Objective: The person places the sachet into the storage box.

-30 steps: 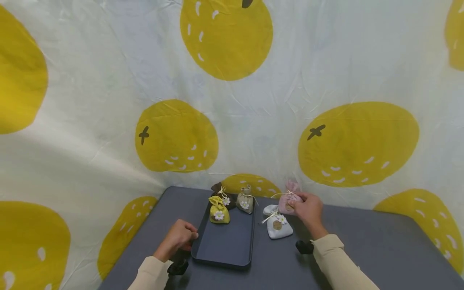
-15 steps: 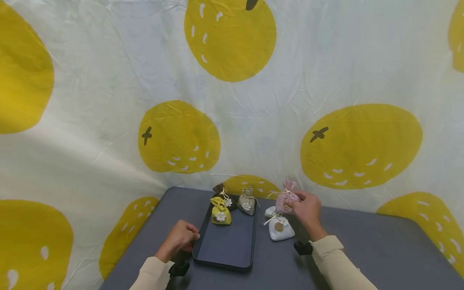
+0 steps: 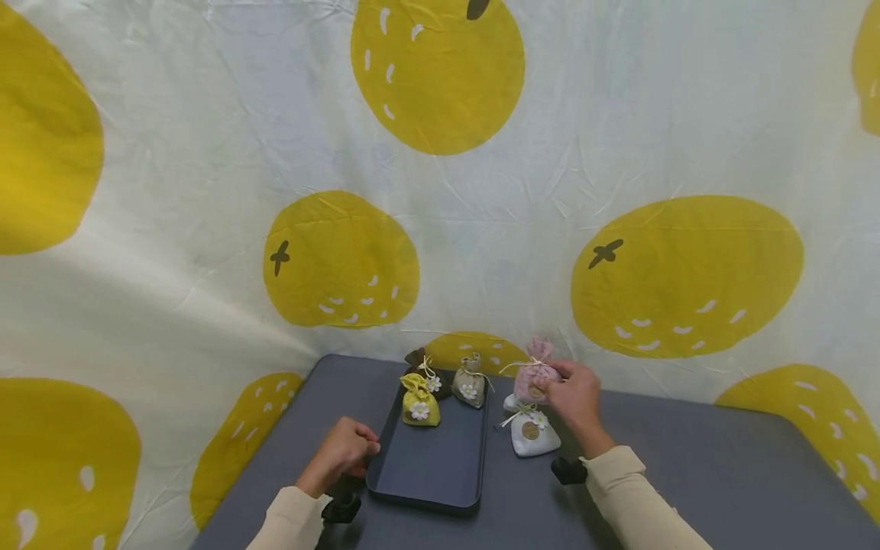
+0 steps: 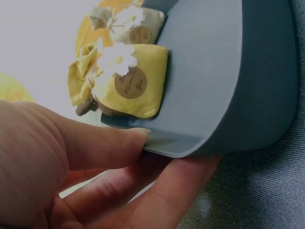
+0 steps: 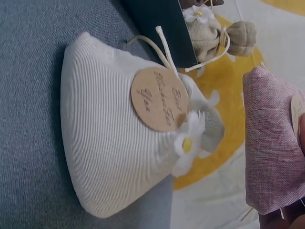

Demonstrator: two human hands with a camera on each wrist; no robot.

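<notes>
My left hand (image 3: 344, 449) pinches the left rim of a dark grey tray (image 3: 429, 477), thumb inside and fingers outside, as the left wrist view shows. My right hand (image 3: 576, 397) grips a pink drawstring pouch (image 3: 532, 380), raised over the table behind a white pouch (image 3: 535, 437). That white pouch, with a daisy and a round kraft tag (image 5: 159, 98), lies on the table right of the tray. At the tray's back sit a yellow pouch (image 3: 420, 405), a beige pouch (image 3: 470, 384) and a dark brown pouch (image 3: 443, 382) partly hidden by the yellow one.
The grey table (image 3: 694, 458) runs back to a white curtain (image 3: 481, 229) printed with big yellow fruits. A black wrist strap piece (image 3: 569, 470) juts from the right sleeve, another (image 3: 341, 509) from the left.
My right hand has moved slightly left with the pink pouch, which now overlaps the white pouch's top in the head view. The left hand stays on the tray rim.
</notes>
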